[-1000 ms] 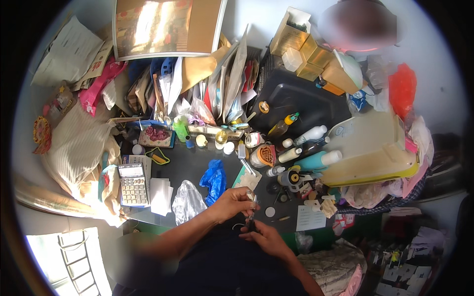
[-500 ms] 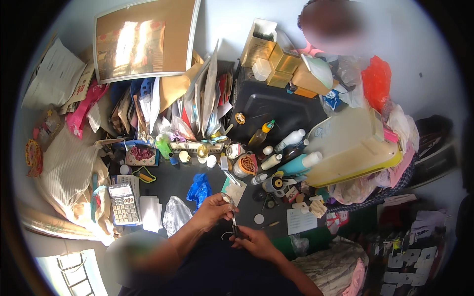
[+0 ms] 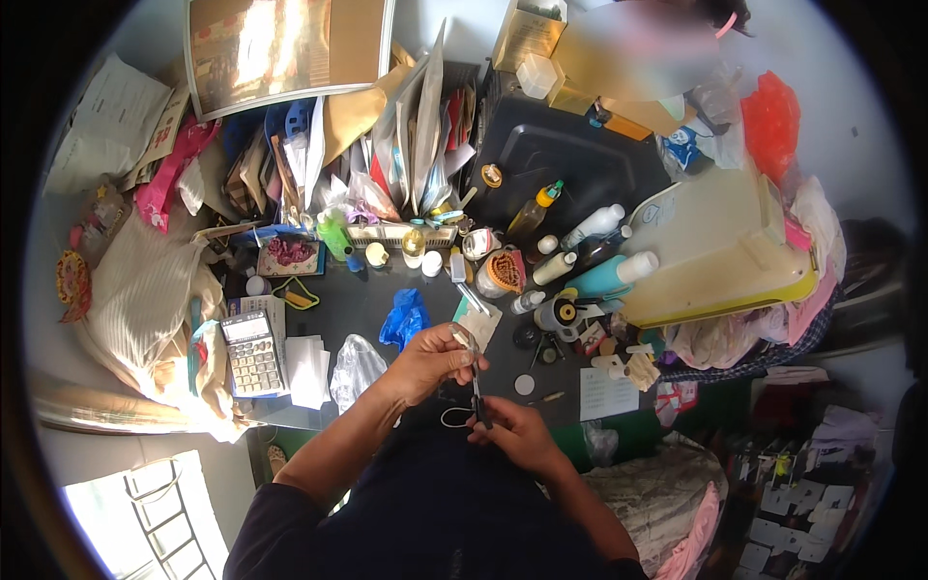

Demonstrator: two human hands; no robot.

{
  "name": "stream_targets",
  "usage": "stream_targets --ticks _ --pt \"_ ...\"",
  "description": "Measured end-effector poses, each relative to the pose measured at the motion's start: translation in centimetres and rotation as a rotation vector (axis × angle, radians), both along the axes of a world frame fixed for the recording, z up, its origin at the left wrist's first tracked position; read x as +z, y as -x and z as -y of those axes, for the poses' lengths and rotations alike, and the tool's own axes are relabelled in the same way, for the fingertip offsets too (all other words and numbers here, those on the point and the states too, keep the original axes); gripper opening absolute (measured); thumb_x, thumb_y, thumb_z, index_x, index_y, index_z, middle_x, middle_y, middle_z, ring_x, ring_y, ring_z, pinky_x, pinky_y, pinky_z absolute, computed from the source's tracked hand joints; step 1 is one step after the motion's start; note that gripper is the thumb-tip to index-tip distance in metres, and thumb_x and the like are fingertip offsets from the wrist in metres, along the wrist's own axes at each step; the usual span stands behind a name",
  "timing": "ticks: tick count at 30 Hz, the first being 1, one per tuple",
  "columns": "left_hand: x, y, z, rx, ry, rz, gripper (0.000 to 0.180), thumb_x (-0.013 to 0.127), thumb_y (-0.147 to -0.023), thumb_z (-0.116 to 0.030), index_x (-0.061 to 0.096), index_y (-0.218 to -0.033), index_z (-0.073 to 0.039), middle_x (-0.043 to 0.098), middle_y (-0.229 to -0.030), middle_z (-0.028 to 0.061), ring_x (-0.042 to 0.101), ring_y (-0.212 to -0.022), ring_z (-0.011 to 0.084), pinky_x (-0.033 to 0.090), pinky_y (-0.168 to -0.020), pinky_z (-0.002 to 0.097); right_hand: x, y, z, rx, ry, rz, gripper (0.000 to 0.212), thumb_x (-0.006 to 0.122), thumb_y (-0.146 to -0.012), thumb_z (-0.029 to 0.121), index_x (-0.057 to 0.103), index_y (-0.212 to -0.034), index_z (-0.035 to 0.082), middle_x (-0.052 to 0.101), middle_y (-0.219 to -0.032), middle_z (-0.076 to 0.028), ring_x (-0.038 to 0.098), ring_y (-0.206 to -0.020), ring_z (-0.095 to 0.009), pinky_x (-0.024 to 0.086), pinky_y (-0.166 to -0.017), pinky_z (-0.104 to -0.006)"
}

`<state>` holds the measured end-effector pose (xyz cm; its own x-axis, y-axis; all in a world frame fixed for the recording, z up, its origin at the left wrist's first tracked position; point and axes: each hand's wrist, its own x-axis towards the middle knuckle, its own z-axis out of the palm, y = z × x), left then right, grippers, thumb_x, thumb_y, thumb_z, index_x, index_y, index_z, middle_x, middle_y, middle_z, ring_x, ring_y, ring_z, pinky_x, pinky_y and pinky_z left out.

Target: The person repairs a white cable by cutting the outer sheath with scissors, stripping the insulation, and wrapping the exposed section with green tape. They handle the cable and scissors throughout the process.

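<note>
My right hand (image 3: pixel 517 433) is closed round the dark handle of what look like scissors (image 3: pixel 477 390), held upright over the desk's front edge. Their narrow metal part reaches up to my left hand (image 3: pixel 433 365). That hand pinches a small pale piece (image 3: pixel 463 338) at its fingertips, beside the tip of the metal; its exact kind is too small to make out. A thin white loop (image 3: pixel 454 418) shows left of the handle. Just beyond my left hand lie a pale card (image 3: pixel 480 327) and a crumpled blue plastic bag (image 3: pixel 404 318).
Left stand a calculator (image 3: pixel 253 354), white papers (image 3: pixel 307 372) and a clear plastic bag (image 3: pixel 357 371). Bottles, including a turquoise one (image 3: pixel 597 278), crowd the right beside a large translucent bin (image 3: pixel 710 246). Upright files (image 3: pixel 416 135) line the back. Another person's blurred head (image 3: pixel 643 48) is at upper right.
The view has shifted, so the desk things appear higher and slightly right. My hands keep much the same hold on the scissors and pale piece.
</note>
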<state>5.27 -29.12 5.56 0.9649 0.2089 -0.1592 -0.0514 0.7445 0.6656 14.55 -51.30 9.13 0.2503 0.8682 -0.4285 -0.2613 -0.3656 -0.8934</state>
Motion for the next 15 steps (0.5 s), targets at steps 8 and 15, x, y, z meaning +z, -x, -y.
stream_targets --ticks 8,15 --pt "1.4 0.2 0.2 -0.007 -0.024 0.011 0.006 0.072 -0.096 -0.006 0.067 -0.093 -0.002 0.069 -0.097 0.0167 0.07 -0.08 0.0174 0.057 -0.066 0.0253 1.1 0.1 0.0 0.057 -0.013 0.126 0.052 0.069 -0.096 0.003 0.051 -0.144 -0.003 0.069 -0.118 -0.011 0.071 -0.101 -0.017 0.056 -0.089 -0.0298" --pt "1.0 0.8 -0.4 0.01 -0.095 0.002 0.002 0.067 -0.099 -0.006 0.066 -0.098 -0.004 0.073 -0.101 0.0143 0.068 -0.075 0.0122 0.055 -0.066 0.0239 2.3 0.8 -0.5 0.014 0.065 0.038 0.057 0.072 -0.092 0.002 0.053 -0.145 -0.001 0.071 -0.114 -0.01 0.071 -0.1 -0.016 0.057 -0.087 -0.0287"
